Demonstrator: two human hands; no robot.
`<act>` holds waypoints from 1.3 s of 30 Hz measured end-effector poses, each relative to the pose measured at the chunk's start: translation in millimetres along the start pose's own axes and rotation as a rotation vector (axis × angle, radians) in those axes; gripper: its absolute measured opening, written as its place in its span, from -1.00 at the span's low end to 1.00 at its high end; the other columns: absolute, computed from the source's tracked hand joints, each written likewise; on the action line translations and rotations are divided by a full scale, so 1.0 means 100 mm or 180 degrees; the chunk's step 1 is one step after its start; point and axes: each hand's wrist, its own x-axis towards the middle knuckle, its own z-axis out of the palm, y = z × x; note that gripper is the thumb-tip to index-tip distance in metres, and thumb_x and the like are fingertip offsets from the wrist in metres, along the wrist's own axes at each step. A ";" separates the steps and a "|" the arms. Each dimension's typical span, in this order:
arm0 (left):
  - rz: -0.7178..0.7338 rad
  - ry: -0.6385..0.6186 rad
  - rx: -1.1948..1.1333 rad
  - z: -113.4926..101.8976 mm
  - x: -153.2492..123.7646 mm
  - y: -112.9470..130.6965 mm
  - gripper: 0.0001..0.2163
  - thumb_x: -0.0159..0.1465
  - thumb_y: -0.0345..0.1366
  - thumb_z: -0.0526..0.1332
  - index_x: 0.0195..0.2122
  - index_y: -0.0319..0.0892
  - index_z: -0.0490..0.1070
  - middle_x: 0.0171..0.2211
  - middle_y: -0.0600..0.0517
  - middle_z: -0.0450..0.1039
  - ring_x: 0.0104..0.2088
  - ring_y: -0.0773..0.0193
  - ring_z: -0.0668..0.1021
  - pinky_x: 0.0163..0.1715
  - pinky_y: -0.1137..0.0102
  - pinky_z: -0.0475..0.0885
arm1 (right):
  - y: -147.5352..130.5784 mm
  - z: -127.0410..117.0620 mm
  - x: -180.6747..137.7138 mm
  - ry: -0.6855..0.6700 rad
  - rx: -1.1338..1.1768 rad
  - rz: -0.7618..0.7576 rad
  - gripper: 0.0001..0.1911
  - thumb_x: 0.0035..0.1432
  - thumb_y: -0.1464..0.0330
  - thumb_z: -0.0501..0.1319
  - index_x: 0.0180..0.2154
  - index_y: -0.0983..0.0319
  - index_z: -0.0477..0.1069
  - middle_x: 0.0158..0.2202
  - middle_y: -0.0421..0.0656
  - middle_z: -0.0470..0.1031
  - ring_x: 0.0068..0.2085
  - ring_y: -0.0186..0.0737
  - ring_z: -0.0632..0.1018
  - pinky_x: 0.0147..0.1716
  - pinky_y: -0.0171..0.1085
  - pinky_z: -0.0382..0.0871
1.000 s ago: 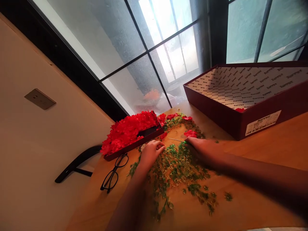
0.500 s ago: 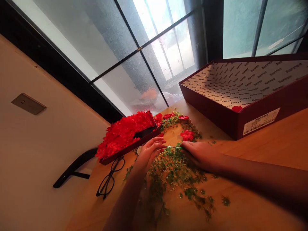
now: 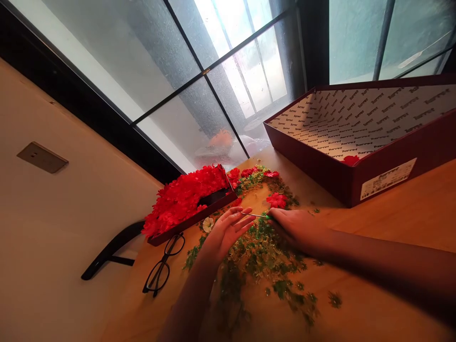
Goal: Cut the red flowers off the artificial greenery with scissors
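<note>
Daylight glares through the window point(image 3: 235, 57) ahead of me, my forearm point(image 3: 384, 256) falls dim and shadowed, and the wide lens bends the frame's edges.

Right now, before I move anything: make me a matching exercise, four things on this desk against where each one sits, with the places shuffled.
Things:
1. Black-framed glasses
2. Thin metal rod
3. Single red flower
4. Massed red flowers

Places:
A. Inside the open box
B. Beside the tray, on the wooden table
C. Pinched in the right hand
D. Packed in the shallow dark-red tray

Pairs: 1-B, 2-C, 3-A, 4-D
</note>
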 end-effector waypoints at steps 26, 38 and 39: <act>0.0692 0.0150 0.1382 0.34 -0.15 -0.21 -0.80 -0.08 -0.39 0.27 -0.37 -0.19 0.41 -0.46 0.08 0.42 -0.36 0.35 0.47 -0.28 0.45 0.34 | -0.01 -0.01 -0.06 -0.0252 0.0805 -0.0329 -0.72 0.19 0.25 -0.21 -0.29 0.24 0.18 -0.39 -0.11 0.41 -0.39 -0.26 0.44 -0.47 -0.35 0.19; 0.1621 0.2643 0.4024 -0.95 0.01 0.70 -0.83 0.12 -0.31 0.03 -0.32 -0.17 0.36 -0.27 -0.02 0.44 -0.21 0.22 0.45 -0.19 0.37 0.29 | 0.03 -0.02 0.00 -0.0116 0.1462 0.0076 -0.74 0.19 0.24 -0.23 -0.35 0.19 0.14 -0.42 -0.17 0.36 -0.43 -0.30 0.39 -0.44 -0.33 0.21; 0.1535 0.2735 0.4131 -1.13 0.03 0.77 -0.84 0.10 -0.33 0.05 -0.34 -0.18 0.37 -0.29 -0.04 0.44 -0.21 0.18 0.45 -0.18 0.33 0.27 | 0.03 -0.02 0.00 -0.0154 0.1480 0.0072 -0.74 0.19 0.24 -0.23 -0.36 0.19 0.13 -0.43 -0.17 0.36 -0.43 -0.30 0.39 -0.44 -0.33 0.21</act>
